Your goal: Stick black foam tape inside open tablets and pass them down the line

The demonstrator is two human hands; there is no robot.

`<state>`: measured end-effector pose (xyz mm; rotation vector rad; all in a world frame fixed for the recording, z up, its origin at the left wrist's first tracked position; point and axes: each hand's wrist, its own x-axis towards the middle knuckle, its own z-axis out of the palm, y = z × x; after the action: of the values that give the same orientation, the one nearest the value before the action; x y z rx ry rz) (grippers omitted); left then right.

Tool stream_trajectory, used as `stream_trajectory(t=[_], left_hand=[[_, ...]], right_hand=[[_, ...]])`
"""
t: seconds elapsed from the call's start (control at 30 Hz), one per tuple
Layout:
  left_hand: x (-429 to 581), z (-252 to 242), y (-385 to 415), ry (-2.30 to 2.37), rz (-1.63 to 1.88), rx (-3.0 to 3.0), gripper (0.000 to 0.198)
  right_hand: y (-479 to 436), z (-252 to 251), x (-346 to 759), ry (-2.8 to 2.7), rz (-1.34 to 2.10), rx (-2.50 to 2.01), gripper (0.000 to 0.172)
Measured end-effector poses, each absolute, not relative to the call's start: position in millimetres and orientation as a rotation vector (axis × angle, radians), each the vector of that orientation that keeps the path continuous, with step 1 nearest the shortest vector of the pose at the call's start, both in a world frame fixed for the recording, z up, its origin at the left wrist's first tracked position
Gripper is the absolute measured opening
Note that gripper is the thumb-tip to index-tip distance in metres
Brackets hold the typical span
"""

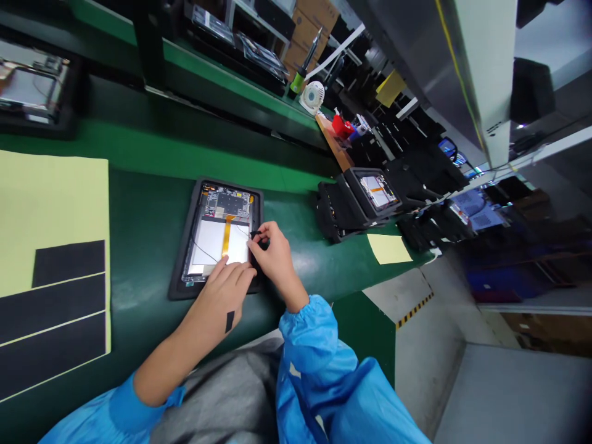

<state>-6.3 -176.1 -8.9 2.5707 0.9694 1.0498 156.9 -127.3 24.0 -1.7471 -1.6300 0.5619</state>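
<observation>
The left hand (225, 291) lies on an open tablet (213, 237) with its fingers spread. The right hand (272, 251) pinches a small black thing (254, 233) at the tablet's edge. The tablet sits in a black tray (182, 246) on the green tabletop (143, 246).

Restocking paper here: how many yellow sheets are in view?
3: a large sheet at left, a small one at centre right, one high up at right. Some may be hidden.

I saw an orange ribbon cable (226, 237) crossing a white tablet panel (208, 240) on a glossy green tabletop (139, 246).
</observation>
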Motion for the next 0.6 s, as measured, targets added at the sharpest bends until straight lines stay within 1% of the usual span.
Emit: stream_trajectory(t=[0.27, 0.43, 0.6], left_hand=[[-18.4, -14.5, -161.2, 0.854, 1.005, 2.546, 0.037], [-25.2, -8.4, -147.0, 0.818, 0.832, 2.441, 0.035], [-27.5, 3.2, -128.5, 0.713, 0.648, 2.425, 0.028]], right_hand=[[-92.1, 18.4, 166.7, -1.677, 0.686, -1.595, 0.02], [-93.6, 5.4, 166.7, -1.688, 0.582, -1.517, 0.015], [-95.5, 0.6, 163.4, -1.688, 0.534, -1.511, 0.019]])
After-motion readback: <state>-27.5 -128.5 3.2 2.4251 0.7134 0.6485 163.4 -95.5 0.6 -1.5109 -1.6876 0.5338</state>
